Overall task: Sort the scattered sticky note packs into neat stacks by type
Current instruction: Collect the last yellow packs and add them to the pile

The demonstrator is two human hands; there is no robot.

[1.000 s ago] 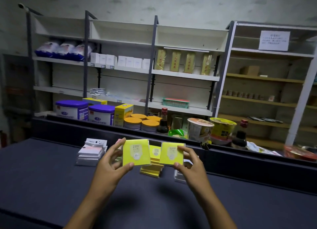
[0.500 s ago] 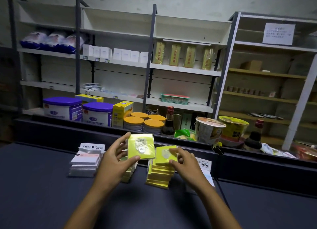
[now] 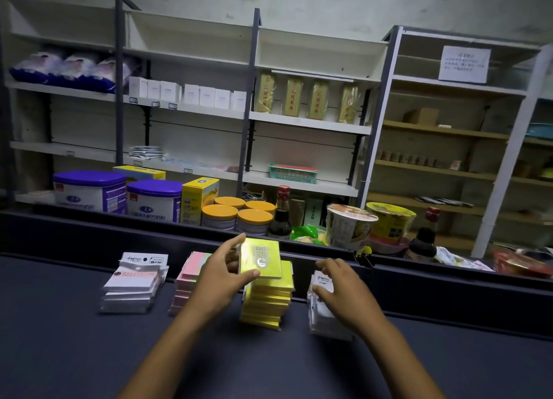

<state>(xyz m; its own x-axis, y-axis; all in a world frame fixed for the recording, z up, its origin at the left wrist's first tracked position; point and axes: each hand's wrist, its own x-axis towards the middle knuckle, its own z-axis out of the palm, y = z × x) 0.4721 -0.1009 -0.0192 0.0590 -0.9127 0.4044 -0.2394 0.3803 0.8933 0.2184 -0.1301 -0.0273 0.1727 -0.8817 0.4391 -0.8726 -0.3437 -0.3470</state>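
Head cam: left hand (image 3: 220, 282) is pinching a glossy yellow square sticky note pack (image 3: 261, 259), thumb on the lower front edge, fingers behind it, holding it tilted just above the tall stack of yellow packs (image 3: 266, 303) on the dark blue-grey counter (image 3: 74, 353). Pink pack stack (image 3: 188, 279) sits just behind those fingers, white wrapped stack (image 3: 134, 288) further left. Right hand (image 3: 344, 291) has loosely spread fingers over the clear-wrapped white packs (image 3: 321, 312); can't tell if they touch.
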